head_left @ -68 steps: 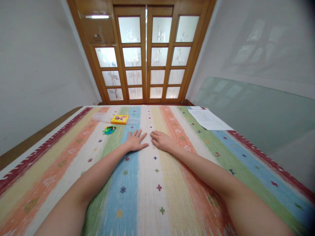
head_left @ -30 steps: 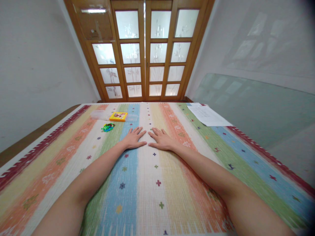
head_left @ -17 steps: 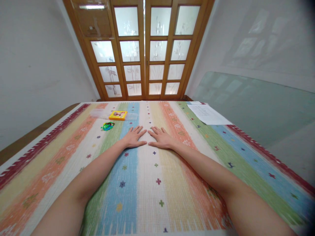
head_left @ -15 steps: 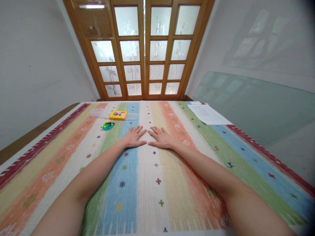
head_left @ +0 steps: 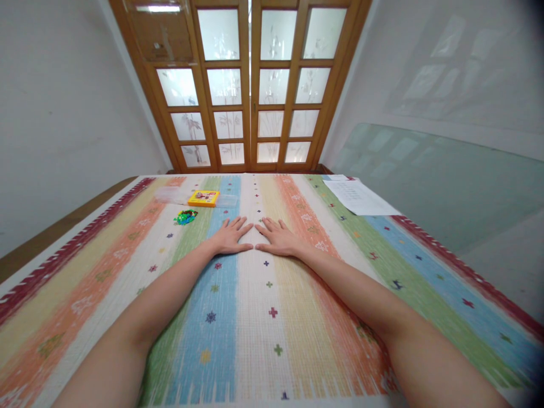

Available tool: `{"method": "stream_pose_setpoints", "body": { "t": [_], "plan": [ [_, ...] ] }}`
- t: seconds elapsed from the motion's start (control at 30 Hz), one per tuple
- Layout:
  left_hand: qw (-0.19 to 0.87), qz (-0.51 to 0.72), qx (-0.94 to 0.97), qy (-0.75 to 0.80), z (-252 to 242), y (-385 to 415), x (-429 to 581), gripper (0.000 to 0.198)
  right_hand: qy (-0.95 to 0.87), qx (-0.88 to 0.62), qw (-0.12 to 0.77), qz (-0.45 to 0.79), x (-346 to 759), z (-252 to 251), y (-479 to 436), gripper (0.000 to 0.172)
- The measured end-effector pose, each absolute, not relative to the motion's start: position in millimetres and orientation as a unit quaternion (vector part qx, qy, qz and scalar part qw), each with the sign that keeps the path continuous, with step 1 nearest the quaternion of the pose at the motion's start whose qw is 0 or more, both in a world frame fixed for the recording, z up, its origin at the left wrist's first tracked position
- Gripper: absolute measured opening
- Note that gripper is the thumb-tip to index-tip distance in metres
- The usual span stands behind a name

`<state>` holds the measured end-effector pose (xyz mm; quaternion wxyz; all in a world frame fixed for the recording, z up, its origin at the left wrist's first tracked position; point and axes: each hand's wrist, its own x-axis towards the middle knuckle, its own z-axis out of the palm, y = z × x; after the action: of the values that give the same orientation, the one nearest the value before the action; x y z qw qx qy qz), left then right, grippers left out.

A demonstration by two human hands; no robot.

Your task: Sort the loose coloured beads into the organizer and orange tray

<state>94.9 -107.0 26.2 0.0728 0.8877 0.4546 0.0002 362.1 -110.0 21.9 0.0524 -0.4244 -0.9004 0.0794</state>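
My left hand (head_left: 230, 237) lies flat on the striped tablecloth (head_left: 255, 317), palm down, with its fingers spread. Beside it my right hand (head_left: 278, 238) rests the same way, open and holding nothing. The two thumbs point at each other with a narrow gap between them. Beyond my left hand, to its left, is a small heap of green, blue, yellow and brown pieces (head_left: 186, 217), too small to make out singly. Just behind that heap sits a flat yellow box (head_left: 203, 198) with a picture on its top.
A clear plastic container (head_left: 169, 195) stands left of the yellow box, and another clear piece (head_left: 228, 201) lies at its right. White printed sheets (head_left: 359, 197) lie at the far right. A glass panel (head_left: 446, 175) leans on the right wall. Wooden glazed doors (head_left: 250, 107) stand behind the table.
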Motion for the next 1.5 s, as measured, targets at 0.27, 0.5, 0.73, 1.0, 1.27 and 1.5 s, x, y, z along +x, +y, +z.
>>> {"method": "stream_pose_setpoints", "body": {
  "t": [0.27, 0.5, 0.73, 1.0, 1.27, 1.5],
  "plan": [
    [0.073, 0.003, 0.887, 0.455, 24.9, -106.6, 95.3, 0.095, -0.896, -0.433, 0.052, 0.084, 359.6, 21.1, -110.6, 0.1],
    [0.077, 0.001, 0.886, 0.457, 29.3, -109.0, 96.1, 0.095, -0.896, -0.435, 0.054, 0.071, 359.5, 17.1, -108.4, 0.097],
    [0.076, 0.009, 0.885, 0.46, 29.0, -109.8, 96.7, 0.091, -0.899, -0.428, 0.051, 0.078, 361.0, 18.0, -109.0, 0.1],
    [0.075, 0.009, 0.885, 0.46, 27.0, -108.7, 96.4, 0.093, -0.899, -0.427, 0.052, 0.078, 360.6, 18.8, -109.8, 0.099],
    [0.076, 0.013, 0.887, 0.455, 27.5, -109.5, 96.5, 0.093, -0.899, -0.428, 0.052, 0.077, 361.4, 16.6, -107.9, 0.097],
    [0.073, 0.012, 0.89, 0.449, 23.9, -106.3, 95.1, 0.092, -0.901, -0.424, 0.043, 0.076, 360.5, 19.5, -108.6, 0.101]
  ]
}}
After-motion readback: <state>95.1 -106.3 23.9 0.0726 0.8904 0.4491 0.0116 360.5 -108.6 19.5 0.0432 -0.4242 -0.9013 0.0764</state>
